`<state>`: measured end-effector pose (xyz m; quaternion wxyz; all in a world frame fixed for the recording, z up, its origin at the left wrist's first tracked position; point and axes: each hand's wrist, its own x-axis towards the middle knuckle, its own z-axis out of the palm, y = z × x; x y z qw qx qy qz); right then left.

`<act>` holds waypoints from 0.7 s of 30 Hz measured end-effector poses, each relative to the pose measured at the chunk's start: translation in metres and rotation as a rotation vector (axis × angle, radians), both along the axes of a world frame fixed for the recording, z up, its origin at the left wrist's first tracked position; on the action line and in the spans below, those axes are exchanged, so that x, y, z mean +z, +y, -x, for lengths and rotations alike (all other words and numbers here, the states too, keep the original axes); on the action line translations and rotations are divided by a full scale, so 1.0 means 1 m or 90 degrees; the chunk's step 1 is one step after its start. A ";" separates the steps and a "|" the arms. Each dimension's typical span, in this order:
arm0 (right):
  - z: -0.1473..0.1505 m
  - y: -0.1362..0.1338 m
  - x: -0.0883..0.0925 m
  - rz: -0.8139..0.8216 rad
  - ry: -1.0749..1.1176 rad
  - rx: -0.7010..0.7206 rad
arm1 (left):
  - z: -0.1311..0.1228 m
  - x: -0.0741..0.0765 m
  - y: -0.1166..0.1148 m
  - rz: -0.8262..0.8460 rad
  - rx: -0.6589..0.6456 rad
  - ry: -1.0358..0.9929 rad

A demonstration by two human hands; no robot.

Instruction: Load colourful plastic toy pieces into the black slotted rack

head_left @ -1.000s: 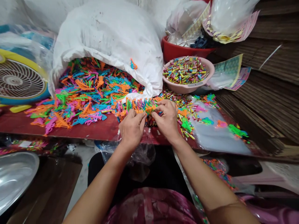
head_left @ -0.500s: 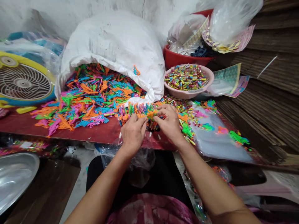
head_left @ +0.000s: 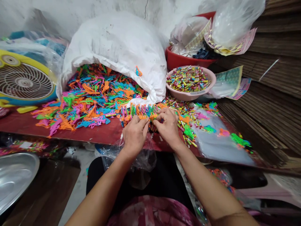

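Shifted slightly lower, the right hand (head_left: 168, 127) and left hand (head_left: 135, 135) seem to grip a row of bright plastic pieces (head_left: 141, 111) on the red surface (head_left: 101, 133), with a large loose heap (head_left: 94, 91) beside it.

From my remote view I look down on a mottled pink-and-maroon top (head_left: 150, 212) over black clothing (head_left: 162, 179) across the lap. The forearms (head_left: 101, 194) are bare and unsleeved, and so are the left hand (head_left: 135, 136) and right hand (head_left: 168, 128).

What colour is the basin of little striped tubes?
The basin is pale pink, best in the head view.
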<state>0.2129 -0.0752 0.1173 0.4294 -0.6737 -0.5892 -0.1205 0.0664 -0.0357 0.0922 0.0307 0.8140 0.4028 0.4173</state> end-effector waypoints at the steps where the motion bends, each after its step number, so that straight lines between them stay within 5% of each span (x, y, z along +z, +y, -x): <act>1: 0.001 0.000 -0.002 -0.002 -0.006 -0.005 | 0.000 0.000 0.000 -0.002 -0.002 0.000; 9: -0.001 -0.006 -0.011 0.034 -0.048 -0.008 | 0.001 0.000 0.002 -0.010 0.004 0.014; 21: -0.011 -0.010 0.002 0.140 -0.076 0.036 | 0.003 -0.001 0.004 -0.016 -0.019 -0.001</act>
